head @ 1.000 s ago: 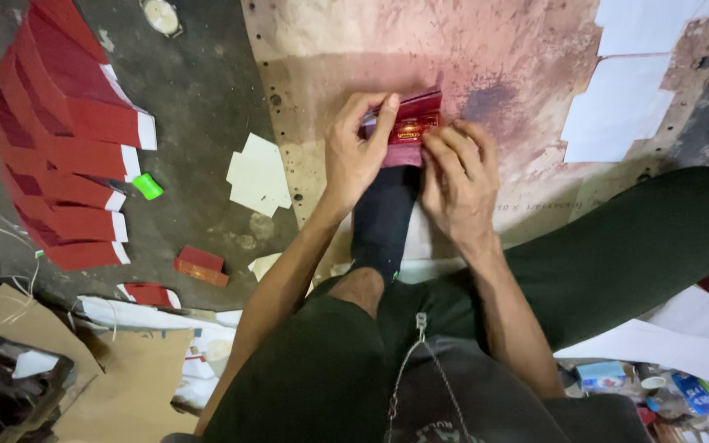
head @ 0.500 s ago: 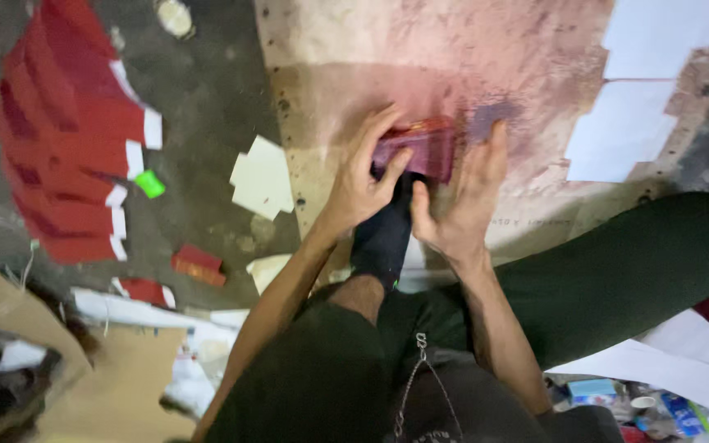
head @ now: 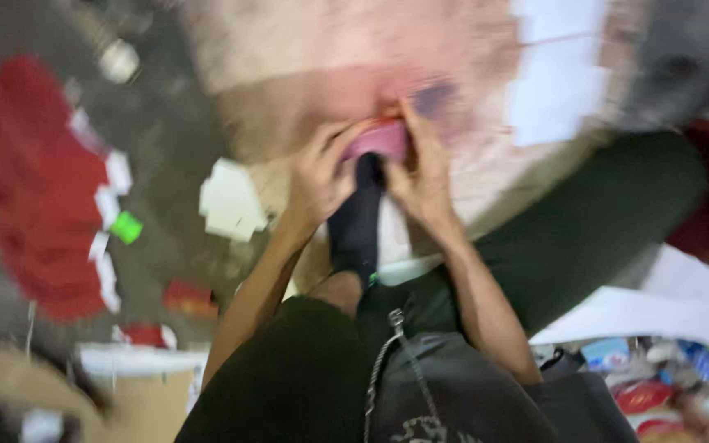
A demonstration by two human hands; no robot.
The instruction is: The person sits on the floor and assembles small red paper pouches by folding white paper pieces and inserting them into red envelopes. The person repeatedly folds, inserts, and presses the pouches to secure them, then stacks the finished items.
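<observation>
Pulling the red piece (head: 381,138) toward your dark sock (head: 356,221) now, left hand (head: 319,176) and right hand (head: 422,176) both pinching it, though blur hides exactly how

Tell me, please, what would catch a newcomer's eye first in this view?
Most likely the two hands at the centre: the left hand and right hand press together on a small pinkish-red piece lying on a stained board, just beyond a dark-socked foot. Next would be the big fan of red sheets on the floor at the left, with a small green thing at its edge. The picture is blurred.
</observation>
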